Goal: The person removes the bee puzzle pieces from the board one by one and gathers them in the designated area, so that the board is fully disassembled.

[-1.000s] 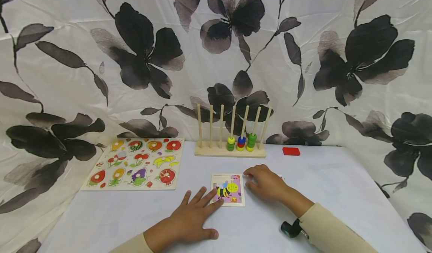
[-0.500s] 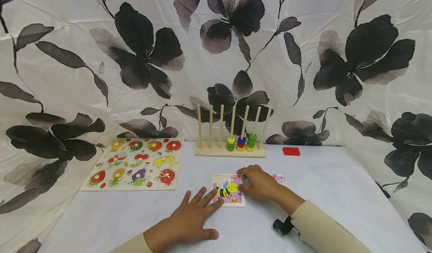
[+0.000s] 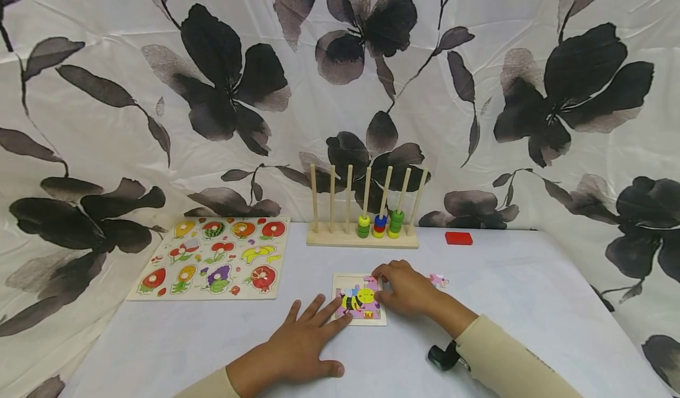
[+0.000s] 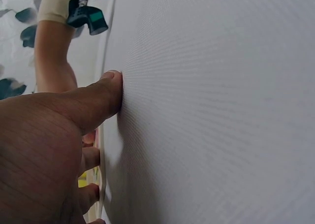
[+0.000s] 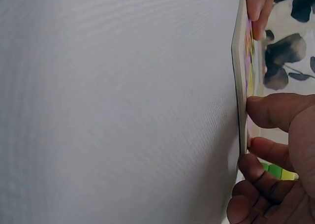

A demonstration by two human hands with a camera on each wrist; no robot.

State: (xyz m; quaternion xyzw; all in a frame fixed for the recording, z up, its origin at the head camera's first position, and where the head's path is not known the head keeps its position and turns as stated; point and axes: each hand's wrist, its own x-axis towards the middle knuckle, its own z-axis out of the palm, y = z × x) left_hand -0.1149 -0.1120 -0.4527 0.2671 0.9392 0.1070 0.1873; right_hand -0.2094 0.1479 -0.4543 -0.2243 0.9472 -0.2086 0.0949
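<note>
Left hand [image 3: 303, 346], right hand [image 3: 408, 289] — bee puzzle [image 3: 362, 301] lies between.

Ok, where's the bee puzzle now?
In the head view, the bee puzzle lies at lower centre between left hand and right hand, in front of the peg stand.

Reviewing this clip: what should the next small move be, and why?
Probably the right hand should press lightly on the bee puzzle's right side before reaching elsewhere. It touches the puzzle there, while the left hand touches the left side and could steady it. The loose pink puzzle piece, lying apart, can likely wait.
</note>
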